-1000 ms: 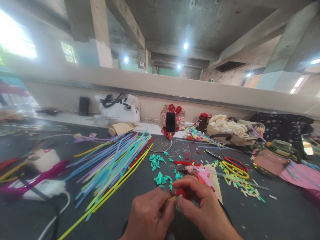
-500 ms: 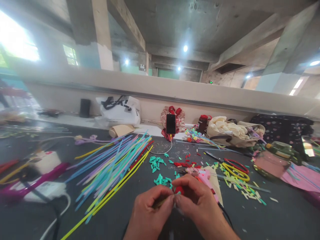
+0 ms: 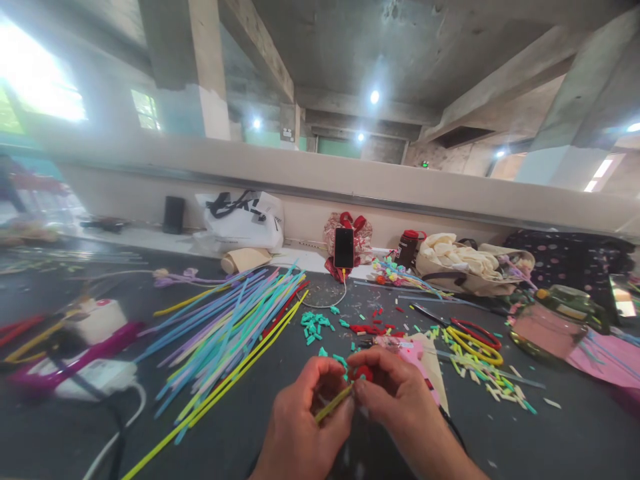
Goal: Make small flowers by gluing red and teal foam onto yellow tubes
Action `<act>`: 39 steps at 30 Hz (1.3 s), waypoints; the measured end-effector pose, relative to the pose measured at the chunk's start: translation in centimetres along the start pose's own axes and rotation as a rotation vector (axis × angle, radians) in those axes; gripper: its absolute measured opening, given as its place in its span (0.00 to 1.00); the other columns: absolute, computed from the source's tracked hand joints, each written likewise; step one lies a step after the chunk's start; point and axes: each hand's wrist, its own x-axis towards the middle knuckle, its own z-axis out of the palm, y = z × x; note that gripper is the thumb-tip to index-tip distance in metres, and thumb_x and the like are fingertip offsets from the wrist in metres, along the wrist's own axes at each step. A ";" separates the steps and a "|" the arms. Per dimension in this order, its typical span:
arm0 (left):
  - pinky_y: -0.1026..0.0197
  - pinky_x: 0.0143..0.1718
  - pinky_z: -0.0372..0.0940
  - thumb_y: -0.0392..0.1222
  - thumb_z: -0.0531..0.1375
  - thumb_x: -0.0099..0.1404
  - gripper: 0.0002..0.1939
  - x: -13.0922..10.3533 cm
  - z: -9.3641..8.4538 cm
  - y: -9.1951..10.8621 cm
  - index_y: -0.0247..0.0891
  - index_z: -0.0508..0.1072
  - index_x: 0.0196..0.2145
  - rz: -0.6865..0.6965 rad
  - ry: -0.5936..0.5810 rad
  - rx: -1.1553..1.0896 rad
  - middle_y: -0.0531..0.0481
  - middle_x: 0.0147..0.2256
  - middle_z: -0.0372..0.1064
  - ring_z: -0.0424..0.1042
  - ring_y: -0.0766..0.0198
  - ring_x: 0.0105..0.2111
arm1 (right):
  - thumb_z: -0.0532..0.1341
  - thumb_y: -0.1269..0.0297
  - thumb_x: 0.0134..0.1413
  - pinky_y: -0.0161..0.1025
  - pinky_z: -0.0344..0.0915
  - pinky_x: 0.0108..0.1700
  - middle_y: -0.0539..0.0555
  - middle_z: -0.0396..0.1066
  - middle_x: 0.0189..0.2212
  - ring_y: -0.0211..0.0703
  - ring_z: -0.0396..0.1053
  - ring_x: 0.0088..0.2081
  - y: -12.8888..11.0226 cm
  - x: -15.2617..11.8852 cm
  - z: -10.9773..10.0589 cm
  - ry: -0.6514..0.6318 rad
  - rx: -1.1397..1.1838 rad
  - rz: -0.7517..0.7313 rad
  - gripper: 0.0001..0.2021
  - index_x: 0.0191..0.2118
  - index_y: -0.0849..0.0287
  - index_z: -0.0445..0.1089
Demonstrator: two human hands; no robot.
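Near the bottom centre, my left hand is closed on a thin yellow stick that slants up to the right. My right hand meets it there, thumb and fingers pinched around a small red piece with a bit of teal at its edge. The fingertips of both hands almost touch. Just beyond them lie teal pieces and red pieces. A pink glue gun rests on beige paper behind my right hand.
Coloured strips spread over the left of the dark table. Scissors and pale green pieces lie right, beside a glass jar. A phone stands at the back. White cable and power strip sit far left.
My hands have parted slightly at the fingertips, and more of the yellow stick shows between them. The whole view has shifted a little.
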 end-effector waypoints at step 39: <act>0.74 0.10 0.36 0.38 0.59 0.51 0.06 1.6 -1.7 -0.6 0.35 0.64 0.22 -0.646 -0.313 -0.681 0.58 0.13 0.60 0.47 0.80 0.09 | 0.61 0.72 0.39 0.33 0.61 0.29 0.51 0.68 0.35 0.37 0.65 0.31 0.0 0.5 -2.4 -0.163 -0.038 -0.149 0.16 0.39 0.55 0.68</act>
